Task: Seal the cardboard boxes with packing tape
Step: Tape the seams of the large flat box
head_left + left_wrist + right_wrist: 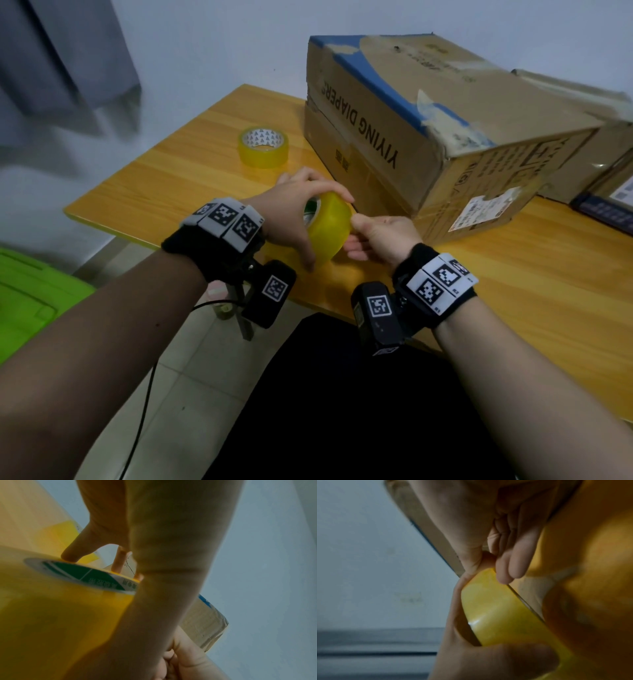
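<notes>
A yellow packing tape roll (329, 229) is held on edge just above the wooden table (178, 178). My left hand (301, 219) grips it from the left, fingers over the top rim and thumb below. My right hand (373, 236) meets the roll from the right, thumb and curled fingers (508, 566) pinching at its outer face (496, 608). The roll's green-printed core (82, 574) shows in the left wrist view. A large worn cardboard box (428, 120) printed "YIYING DIAPERS" stands just behind the hands. A second tape roll (263, 147) lies flat to the box's left.
Another cardboard box (603, 150) sits behind the large one at the right, with a dark flat device (606, 212) before it. A green plastic bin (30, 298) stands on the floor at the left. A grey cloth (61, 61) hangs at the back left.
</notes>
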